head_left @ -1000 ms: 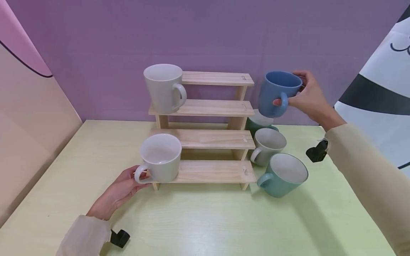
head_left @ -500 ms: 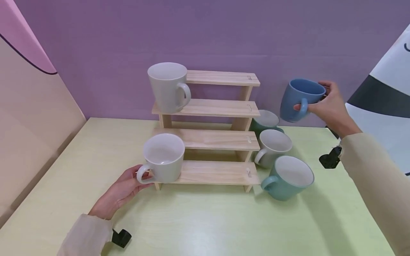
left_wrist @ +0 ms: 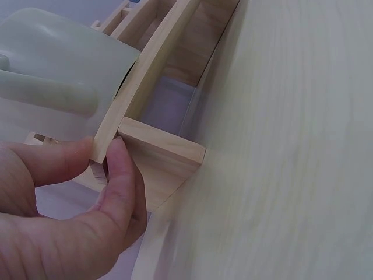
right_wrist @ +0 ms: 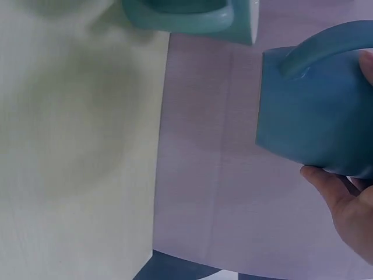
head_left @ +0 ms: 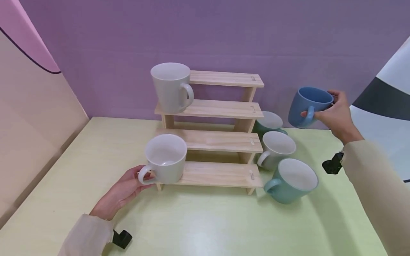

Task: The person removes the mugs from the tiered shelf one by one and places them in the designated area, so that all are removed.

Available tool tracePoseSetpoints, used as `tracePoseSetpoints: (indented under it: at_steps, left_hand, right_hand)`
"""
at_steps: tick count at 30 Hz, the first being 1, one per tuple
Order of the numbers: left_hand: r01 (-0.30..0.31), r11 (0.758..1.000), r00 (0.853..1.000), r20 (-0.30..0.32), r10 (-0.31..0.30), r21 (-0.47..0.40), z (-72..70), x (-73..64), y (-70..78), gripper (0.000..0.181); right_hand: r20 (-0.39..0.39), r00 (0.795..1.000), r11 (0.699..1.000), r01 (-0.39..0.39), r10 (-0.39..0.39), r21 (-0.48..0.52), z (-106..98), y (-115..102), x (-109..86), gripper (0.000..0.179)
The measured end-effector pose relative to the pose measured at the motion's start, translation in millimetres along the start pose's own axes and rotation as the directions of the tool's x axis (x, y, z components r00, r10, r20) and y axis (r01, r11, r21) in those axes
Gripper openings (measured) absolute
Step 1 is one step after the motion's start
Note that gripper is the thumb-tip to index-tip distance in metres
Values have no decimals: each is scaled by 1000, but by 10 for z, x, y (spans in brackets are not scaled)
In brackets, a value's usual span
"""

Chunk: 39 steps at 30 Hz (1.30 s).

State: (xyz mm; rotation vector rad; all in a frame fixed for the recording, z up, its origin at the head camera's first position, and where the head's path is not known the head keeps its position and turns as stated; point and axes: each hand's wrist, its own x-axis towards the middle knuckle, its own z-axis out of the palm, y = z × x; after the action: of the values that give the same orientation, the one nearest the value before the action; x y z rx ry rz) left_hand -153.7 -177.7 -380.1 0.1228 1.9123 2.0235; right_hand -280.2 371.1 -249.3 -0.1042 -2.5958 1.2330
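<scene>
My left hand (head_left: 120,195) pinches the left end of the lowest board of a stepped wooden shelf (head_left: 221,174). In the left wrist view the thumb (left_wrist: 64,162) lies on top of the board (left_wrist: 140,87) and the fingers are beneath it. A white mug (head_left: 169,169) stands on that board, its handle beside my hand. A taller white mug (head_left: 168,90) stands higher up at the shelf's left end. Right of the shelf, my right hand (head_left: 342,117) holds a blue mug (head_left: 298,112) in the air, slightly tilted, with its thumb by the handle.
Close to the shelf's right side stand a dark green mug (head_left: 264,131), a light grey mug (head_left: 273,160) and a teal mug (head_left: 289,193) on the pale table (head_left: 205,220). A purple backdrop (head_left: 224,32) rises behind.
The right hand has carried the blue mug to the right and lower, away from the shelf. The left hand stays on the shelf's end. The head view has shifted slightly.
</scene>
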Motion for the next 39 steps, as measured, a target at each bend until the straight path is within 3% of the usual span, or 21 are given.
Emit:
tracePoseSetpoints:
  at_steps: [12, 22, 39]
  left_hand:
    - [-15, 1000, 1000, 20, 16, -24, 11, -44, -13, 30]
    - [5, 1000, 1000, -15, -6, -10, 58, -61, 13, 43]
    - [-15, 1000, 1000, 11, 15, 0, 63, -45, -19, 42]
  right_hand:
    - [18, 999, 1000, -28, 28, -12, 66, 248, 27, 107]
    - [22, 999, 1000, -29, 30, -8, 119, 460, 14, 107]
    - [46, 998, 998, -53, 54, -22, 254, 738, -52, 109]
